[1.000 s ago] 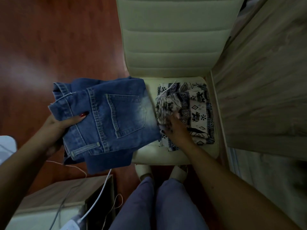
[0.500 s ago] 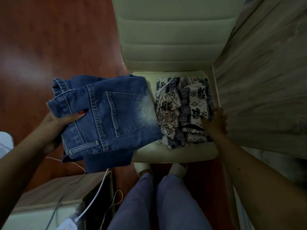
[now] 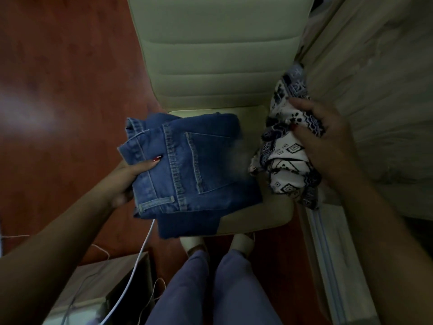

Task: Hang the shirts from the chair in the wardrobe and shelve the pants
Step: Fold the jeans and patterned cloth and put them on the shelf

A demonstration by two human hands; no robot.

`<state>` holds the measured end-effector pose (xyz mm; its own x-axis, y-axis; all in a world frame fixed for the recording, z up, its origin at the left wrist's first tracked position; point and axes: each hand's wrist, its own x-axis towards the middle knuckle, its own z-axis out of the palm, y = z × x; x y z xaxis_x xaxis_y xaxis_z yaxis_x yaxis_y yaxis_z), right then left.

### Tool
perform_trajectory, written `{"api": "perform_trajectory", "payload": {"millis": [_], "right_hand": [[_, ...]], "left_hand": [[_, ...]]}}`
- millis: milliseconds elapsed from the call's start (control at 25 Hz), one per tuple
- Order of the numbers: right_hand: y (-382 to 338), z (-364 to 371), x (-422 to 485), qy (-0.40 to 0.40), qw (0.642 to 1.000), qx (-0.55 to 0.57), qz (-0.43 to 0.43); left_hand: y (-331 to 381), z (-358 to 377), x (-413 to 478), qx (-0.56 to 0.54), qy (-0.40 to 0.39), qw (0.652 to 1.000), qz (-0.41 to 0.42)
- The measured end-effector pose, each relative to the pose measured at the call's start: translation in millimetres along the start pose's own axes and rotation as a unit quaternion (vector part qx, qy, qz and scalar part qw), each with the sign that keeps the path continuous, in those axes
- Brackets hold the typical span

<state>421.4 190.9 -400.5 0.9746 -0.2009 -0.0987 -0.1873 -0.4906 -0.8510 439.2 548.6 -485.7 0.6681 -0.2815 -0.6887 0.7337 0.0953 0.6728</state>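
Folded blue jeans [image 3: 192, 170] are held over the front left of the cream chair seat [image 3: 255, 214]. My left hand [image 3: 131, 177] grips their left edge, thumb on top of the denim. A bunched black-and-white patterned garment [image 3: 288, 156] hangs at the seat's right side, lifted off the cushion. My right hand [image 3: 328, 137] grips it from the right, fingers curled into the fabric. The padded chair back [image 3: 218, 55] rises behind both garments.
A light wooden panel [image 3: 375, 78] stands close on the right, with a white rail [image 3: 328, 249] below it. Red-brown floor [image 3: 58, 78] spreads to the left. A low wooden unit [image 3: 98, 285] with white cables [image 3: 140, 252] sits at lower left. My legs and feet are below the chair.
My right hand shifted from the middle of the patterned garment to its right edge, gathered it and lifted it off the seat. The jeans stay held in my left hand.
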Motion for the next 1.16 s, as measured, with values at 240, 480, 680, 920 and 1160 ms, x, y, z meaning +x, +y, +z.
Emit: {"api": "perform_trajectory", "payload": {"millis": [240, 480, 680, 920, 1160], "right_hand": [[-46.3, 19.5, -5.3, -0.04, 0.993, 0.003, -0.11], [-72.4, 46.5, -14.5, -0.097, 0.968, 0.209, -0.104], [31.1, 53.2, -29.4, -0.084, 0.989, 0.12, 0.015], [133.1, 74.1, -55.8, -0.158, 0.971, -0.055, 0.169], [146.3, 78.2, -24.6, -0.048, 0.951, 0.043, 0.303]], "left_hand": [[-33.3, 32.5, 59.4, 0.055, 0.042, 0.993, -0.1], [-53.9, 22.2, 53.1, 0.105, 0.156, 0.981, -0.045], [-45.7, 4.0, 50.4, -0.012, 0.152, 0.987, -0.05], [-49.2, 33.2, 31.6, 0.022, 0.143, 0.989, -0.017], [-78.3, 49.3, 39.4, 0.104, 0.14, 0.984, -0.041]]}}
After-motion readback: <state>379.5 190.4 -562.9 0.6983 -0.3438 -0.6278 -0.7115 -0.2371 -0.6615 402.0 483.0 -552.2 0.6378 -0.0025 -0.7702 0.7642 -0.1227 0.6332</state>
